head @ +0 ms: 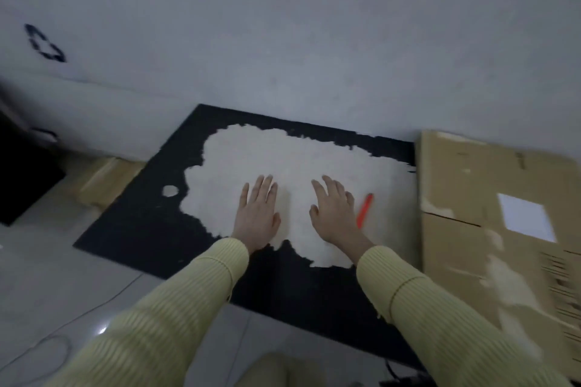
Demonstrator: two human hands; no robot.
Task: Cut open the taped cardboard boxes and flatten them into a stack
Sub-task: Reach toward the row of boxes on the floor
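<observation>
Now I log: left hand (257, 214) and right hand (333, 214) flat, fingers straight, on black mat (141, 223); orange cutter (364, 210) just beside right hand.

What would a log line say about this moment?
left hand: flat on fluffy white rug | right hand: flat on rug | slim orange tool: beside right hand, not held | brown cardboard box: at right, untouched

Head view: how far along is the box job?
Done: unclear; tan cardboard lies left of the mat, too blurred to call a stack. In hand: nothing; the left hand and right hand lie flat on the mat, the cutter lying loose beside the right hand. Left: the box at right, apparently not yet worked on.
</observation>
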